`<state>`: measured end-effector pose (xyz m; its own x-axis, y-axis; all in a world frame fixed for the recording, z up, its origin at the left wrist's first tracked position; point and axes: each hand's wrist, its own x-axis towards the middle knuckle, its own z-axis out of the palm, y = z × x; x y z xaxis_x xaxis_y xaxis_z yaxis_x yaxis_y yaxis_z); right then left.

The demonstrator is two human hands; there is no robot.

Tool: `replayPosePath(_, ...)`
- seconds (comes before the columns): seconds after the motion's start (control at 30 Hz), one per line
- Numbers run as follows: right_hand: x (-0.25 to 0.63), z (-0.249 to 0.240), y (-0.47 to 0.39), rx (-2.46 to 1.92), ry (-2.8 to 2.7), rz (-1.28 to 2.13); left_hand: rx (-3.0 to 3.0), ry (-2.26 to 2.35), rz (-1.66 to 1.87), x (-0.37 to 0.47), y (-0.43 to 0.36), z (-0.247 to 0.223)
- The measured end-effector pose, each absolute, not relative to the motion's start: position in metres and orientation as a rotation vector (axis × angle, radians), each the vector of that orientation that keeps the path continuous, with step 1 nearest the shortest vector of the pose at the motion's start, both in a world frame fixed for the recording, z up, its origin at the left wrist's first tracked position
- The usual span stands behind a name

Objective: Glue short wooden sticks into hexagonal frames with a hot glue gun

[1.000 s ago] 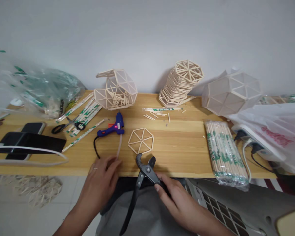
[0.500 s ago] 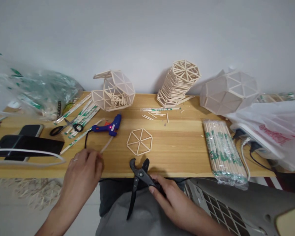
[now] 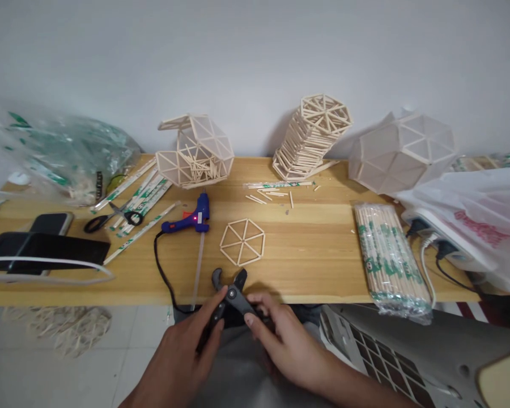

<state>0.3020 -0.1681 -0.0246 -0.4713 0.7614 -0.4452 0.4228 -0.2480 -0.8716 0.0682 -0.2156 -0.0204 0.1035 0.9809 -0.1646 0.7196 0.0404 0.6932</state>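
Note:
Both hands are on a black hand cutter [image 3: 233,293] with a hooked jaw, held over the table's front edge, its jaws apart. My left hand [image 3: 187,345] is closed around its left handle. My right hand [image 3: 287,340] grips the right handle, thumb along the top. Just beyond the jaws lies a flat hexagonal stick frame [image 3: 243,242] with spokes. Left of that frame rests a blue glue gun [image 3: 191,218], its light lit red and a glue stick [image 3: 199,272] protruding from the back. Several short cut sticks [image 3: 267,195] lie behind the frame.
A stick tower [image 3: 312,139] and two stick-and-sheet polyhedra [image 3: 210,150] stand along the wall. On the right are a wrapped stick bundle [image 3: 391,255] and a power strip [image 3: 450,243]. Scissors [image 3: 113,218] and phones [image 3: 46,249] lie at left.
My left hand has moved right from beside the glue stick and closed on the cutter's left handle. The cutter has shifted slightly left. The glue gun and its glue stick now sit straighter.

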Motion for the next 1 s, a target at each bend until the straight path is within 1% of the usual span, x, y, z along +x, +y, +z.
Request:
replayPosePath(0.03, 0.302, -0.024, -0.169, -1.465, -1.830, 1.652, 1.777, 1.687, 0.524, 0.067, -0.216, -0.021)
replayPosePath(0.1, 0.304, -0.022, -0.171, -1.494, -1.973, 1.538, 1.852, 1.722, 0.516, 0.067, -0.218, -0.022)
replayPosePath(0.2, 0.307, -0.021, -0.174, -1.429, -2.106, 1.473, 1.955, 1.778, 0.403, 0.071, -0.223, -0.028)
replayPosePath(0.37, 0.309, -0.025, -0.175, -1.352, -2.244, 1.352, 2.046, 1.923, 0.066, 0.084, -0.233, -0.038)
replayPosePath(0.5, 0.312, -0.026, -0.171, -1.343, -2.315, 1.345, 2.071, 1.896, -0.122, 0.093, -0.235, -0.037)
replayPosePath(1.0, 0.316, -0.021, -0.158, -1.294, -2.576, 1.125, 1.981, 1.862, -0.281, 0.097, -0.225, -0.023)
